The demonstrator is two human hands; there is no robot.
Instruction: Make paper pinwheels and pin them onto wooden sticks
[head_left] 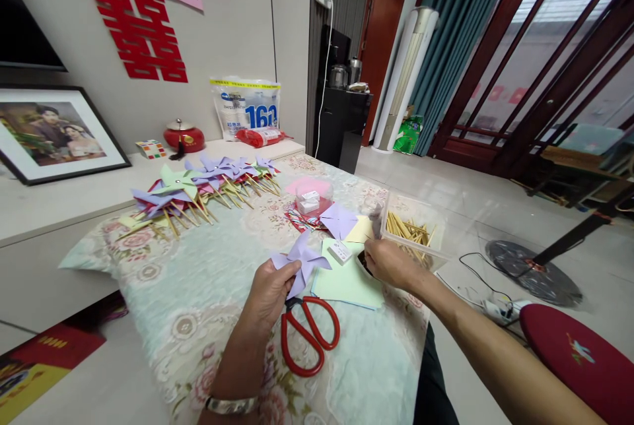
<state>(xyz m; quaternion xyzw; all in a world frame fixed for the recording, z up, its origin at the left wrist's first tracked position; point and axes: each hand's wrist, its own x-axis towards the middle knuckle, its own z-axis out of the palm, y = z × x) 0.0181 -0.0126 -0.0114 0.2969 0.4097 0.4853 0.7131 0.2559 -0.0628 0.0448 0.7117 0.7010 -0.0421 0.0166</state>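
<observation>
My left hand (270, 290) pinches a folded purple paper pinwheel (304, 261) above the table. Just below it lie scissors (310, 339) with red handles, their blades mostly hidden. My right hand (389, 259) has its fingers closed at a small dark-filled container (365, 263); whatever is between the fingertips is hidden. Beside that hand are a stack of light green paper sheets (341, 285), a small white box (339, 252) on top of them, and a flat purple paper square (339, 220).
Finished pinwheels on sticks (208, 184) lie in a row at the back left of the flowered tablecloth (222, 266). A clear bin of wooden sticks (411, 230) stands at the right edge. A round clear container (313, 197) sits mid-table. A red stool (579, 352) is at lower right.
</observation>
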